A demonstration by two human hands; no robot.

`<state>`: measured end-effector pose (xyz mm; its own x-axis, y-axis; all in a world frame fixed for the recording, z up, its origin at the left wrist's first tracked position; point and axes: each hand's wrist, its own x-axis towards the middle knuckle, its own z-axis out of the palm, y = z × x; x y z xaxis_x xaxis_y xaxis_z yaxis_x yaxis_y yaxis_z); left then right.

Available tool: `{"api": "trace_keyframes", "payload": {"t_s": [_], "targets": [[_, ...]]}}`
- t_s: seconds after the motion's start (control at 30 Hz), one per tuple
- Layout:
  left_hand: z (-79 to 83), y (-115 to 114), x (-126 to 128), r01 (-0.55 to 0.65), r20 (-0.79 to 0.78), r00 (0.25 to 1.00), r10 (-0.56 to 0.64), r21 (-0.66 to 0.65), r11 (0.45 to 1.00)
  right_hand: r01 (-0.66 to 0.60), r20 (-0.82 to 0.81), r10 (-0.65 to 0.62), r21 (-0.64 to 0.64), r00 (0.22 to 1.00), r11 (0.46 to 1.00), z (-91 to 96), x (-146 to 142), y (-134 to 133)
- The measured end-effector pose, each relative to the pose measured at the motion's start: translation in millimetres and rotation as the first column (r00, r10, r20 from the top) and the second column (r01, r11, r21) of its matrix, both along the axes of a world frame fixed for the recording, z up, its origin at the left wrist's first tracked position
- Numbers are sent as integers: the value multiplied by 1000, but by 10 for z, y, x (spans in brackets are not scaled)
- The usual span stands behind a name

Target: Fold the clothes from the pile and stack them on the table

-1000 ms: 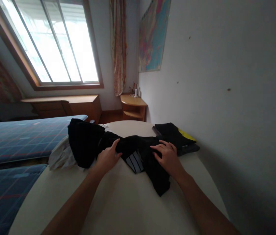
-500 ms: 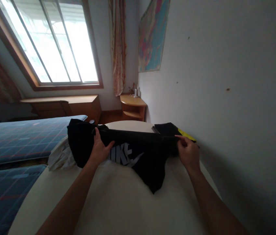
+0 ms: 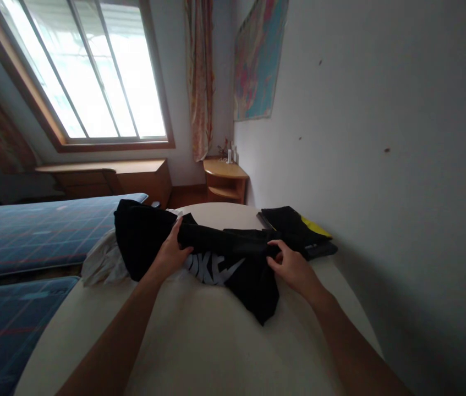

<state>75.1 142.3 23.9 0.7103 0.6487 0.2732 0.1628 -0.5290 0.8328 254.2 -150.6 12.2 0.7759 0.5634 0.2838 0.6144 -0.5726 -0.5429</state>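
Observation:
A black garment (image 3: 253, 286) with white NIKE lettering lies partly folded across a round, cream-coloured table (image 3: 224, 346). My left hand (image 3: 170, 254) grips its upper fold near the lettering, thumb in front and the fingers partly hidden behind the cloth. On the other side, my right hand (image 3: 294, 268) pinches the fold's right end between curved fingers. More black cloth (image 3: 140, 234) bunches up left of my left hand, and I cannot tell whether it is the same piece. Beneath that, whitish cloth (image 3: 107, 263) hangs at the table's left edge.
A folded black and yellow garment (image 3: 294, 223) rests at the table's far right, by the wall (image 3: 381, 192). Blue plaid mattresses (image 3: 51, 234) lie to the left. A small corner stand (image 3: 226, 170) and a wooden desk (image 3: 142, 168) stand at the back.
My right hand has moved left and slightly down, bringing the garment's right end inward. The cloth's upper edge has gone from stretched to slack. My left hand has shifted slightly right.

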Motion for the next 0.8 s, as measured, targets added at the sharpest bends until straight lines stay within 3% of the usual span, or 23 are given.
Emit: {"api": "trace_keyframes", "payload": {"t_s": [0.1,0.23,0.3,0.4,0.47,0.53,0.63,0.73,0.8], "targets": [[67,15,-4,-9,25,1000,11,-48,999,-85,-9,85,21,996,996,-2,-23,20],[221,107,-85,-213,158,963,217,-42,976,52,16,-58,246,998,968,60,90,-30],[275,174,-143,-327,300,900,317,-17,945,169,-33,-170,409,985,897,66,212,-81],[283,248,-187,-438,423,807,412,-39,898,289,-170,-234,602,957,744,9,397,-140],[246,260,-168,-418,397,823,407,-63,906,299,-207,-216,649,954,699,-45,467,-149],[191,246,-122,-330,283,897,340,-86,940,250,-201,-157,626,967,738,-83,472,-129],[116,205,-67,-200,41,978,204,-93,975,118,-123,-65,498,990,859,-92,372,-72],[111,161,-102,-148,-136,978,156,72,986,-16,32,6,302,999,953,-70,210,-39],[157,126,-171,-152,-273,938,214,231,961,-44,52,38,129,998,991,-53,109,-55]]}}
